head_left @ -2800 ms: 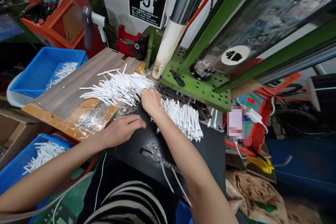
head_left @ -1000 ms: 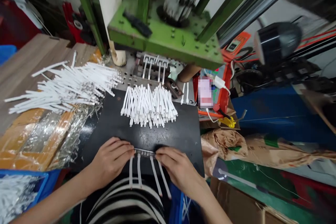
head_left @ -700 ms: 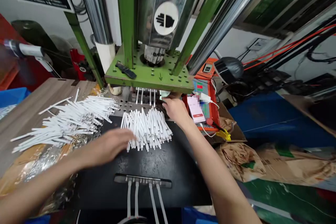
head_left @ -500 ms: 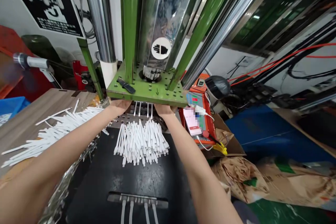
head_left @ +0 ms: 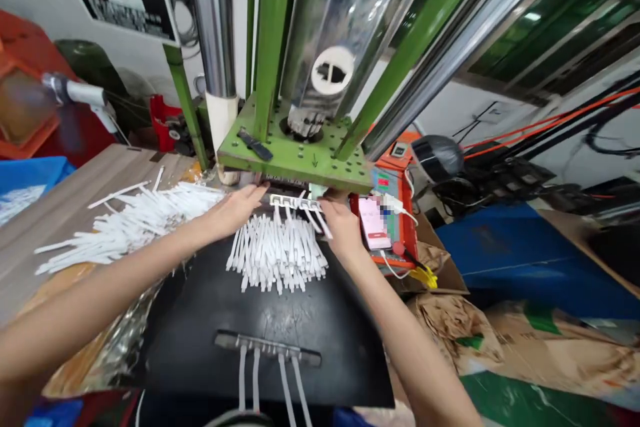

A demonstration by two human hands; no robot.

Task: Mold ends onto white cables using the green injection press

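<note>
I read white strip (head_left: 295,202) between both hands, just in front of green press plate (head_left: 293,160), cables hanging off wearer's side. Long axis left-right across view. Right hand (head_left: 341,221) nearer: grasping strip's right end, fingertips partly hidden. Left hand (head_left: 243,205) just beside left end, fingers stretched; I can't tell if touching. Heaped white cables (head_left: 277,257) nearer wearer. Metal bar (head_left: 267,346) well apart, near table's (head_left: 195,307) front edge.

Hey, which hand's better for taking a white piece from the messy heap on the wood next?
Probably the left hand: it's closest to the messy heap. The right hand is farther, past the neat bundle.
</note>
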